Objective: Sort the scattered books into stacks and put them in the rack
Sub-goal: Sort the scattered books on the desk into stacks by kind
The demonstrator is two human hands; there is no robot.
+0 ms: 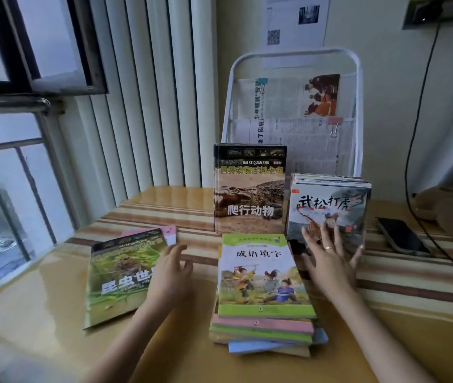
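You are at a glossy yellow worktop [40, 294] with brown stripes running across it, set in a room corner: a barred window [7, 172] fills your 9 o'clock side, pale vertical blinds [142, 92] hang at 11, and a cream wall with a printed notice [297, 20] stands at 12. Against that wall the white wire rack [357, 87] holds clipped newspapers [297, 106].

At 12 o'clock, in front of the rack, a reptile encyclopedia [250, 189] stands upright, partly blocking the rack's lower tier. Just beside it at 1 o'clock an upright stack of picture books [330, 208] leans back. A flat stack of thin books [264, 288], green cover on top, lies at the centre, between your arms. At 10 o'clock an insect book [120, 275] lies flat over a pink booklet [171, 233].

Your left hand [170, 275] is loosely curled, empty, hovering over the insect book's right edge. Your right hand [330, 261] is spread wide, fingers against the front of the picture-book stack, gripping nothing. A phone [402, 236] lies at 2 o'clock, with a black cable [413, 134] dropping down the wall past it.
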